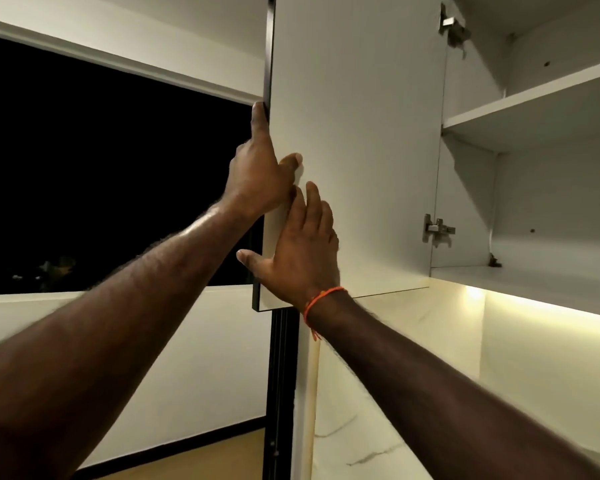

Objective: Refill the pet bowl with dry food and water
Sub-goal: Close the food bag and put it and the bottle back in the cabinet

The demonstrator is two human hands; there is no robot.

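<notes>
A white wall-cabinet door stands swung open toward me, hinged on its right side. My left hand grips the door's free dark edge, fingers behind it and thumb on the inner face. My right hand, with an orange thread on the wrist, lies flat with fingers spread against the door's inner face near its lower left corner. The cabinet interior shows two white shelves with nothing visible on them. No pet bowl, food or water is in view.
A dark window fills the left. Below the cabinet a lit strip shines on a white marble-look wall. A black vertical frame runs down beside the wall. Wooden floor shows at the bottom.
</notes>
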